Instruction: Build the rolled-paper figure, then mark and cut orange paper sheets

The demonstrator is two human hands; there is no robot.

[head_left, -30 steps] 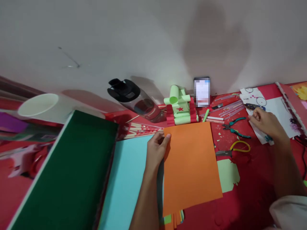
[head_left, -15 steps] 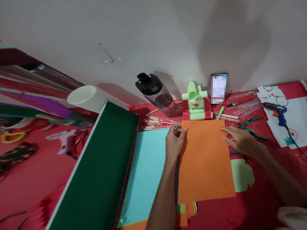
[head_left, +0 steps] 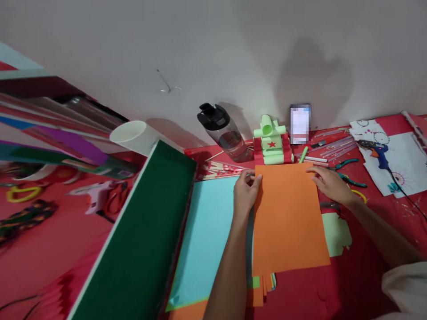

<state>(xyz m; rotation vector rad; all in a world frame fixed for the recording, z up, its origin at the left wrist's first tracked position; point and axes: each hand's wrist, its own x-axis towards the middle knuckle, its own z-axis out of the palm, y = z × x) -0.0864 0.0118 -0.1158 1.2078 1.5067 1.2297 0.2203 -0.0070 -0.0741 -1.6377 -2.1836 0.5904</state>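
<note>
An orange sheet of paper [head_left: 290, 218] lies before me over other papers on the red table. My left hand [head_left: 246, 191] grips its upper left edge, thumb on top and fingers curled at the side. At the upper right corner, my right hand [head_left: 328, 182] holds the sheet's edge between fingertips and thumb. Beneath my left forearm spreads a light blue sheet [head_left: 210, 222]. A torn pale green paper piece [head_left: 337, 234] sticks out on the right. Just behind the orange sheet stands a pale green and red paper model tank [head_left: 271, 143] bearing a red star.
A dark green box [head_left: 140, 231] slants along the left, beside a white paper cup [head_left: 131, 135]. Against the wall are a water bottle [head_left: 227, 133] and a phone [head_left: 300, 124]. Pliers [head_left: 352, 180] and a blue glue gun [head_left: 380, 153] lie right; a pink glue gun [head_left: 100, 193] lies left.
The view has shifted slightly. My right hand has drawn its fingers closer together at the orange sheet's upper right corner; my left hand keeps its grip.
</note>
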